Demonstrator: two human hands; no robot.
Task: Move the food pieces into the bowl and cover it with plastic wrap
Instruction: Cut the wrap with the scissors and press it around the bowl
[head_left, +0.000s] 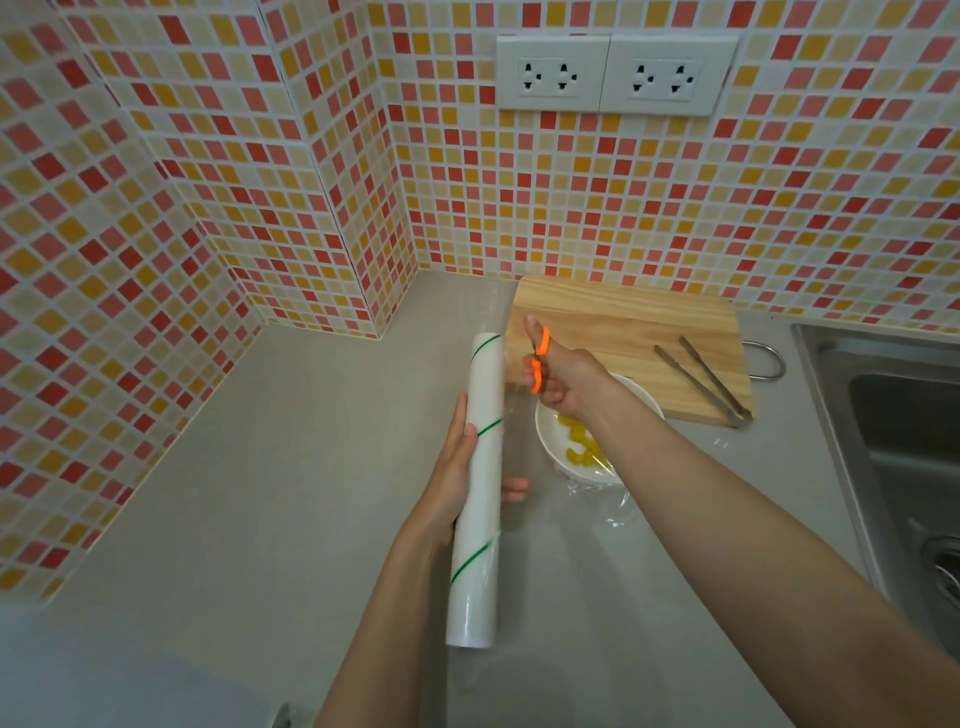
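Plainly the biggest risk sits in the film stretched between the roll of plastic wrap (479, 483) and the white bowl (558, 441): if the left hand (451, 470), wrapped around the roll mid-length and holding it above the counter (291, 467), lets tension drop, the sheet could cling to itself or drag off the rim before the cut. A crooked snip would leave too little overhang. The right hand (563, 376), fingers through the orange-handled scissors (539, 364), works above the bowl; blades are hidden. Inside the bowl lie yellow food pieces (579, 444) under film. The cutting board (623, 332) holds only tongs (701, 379).
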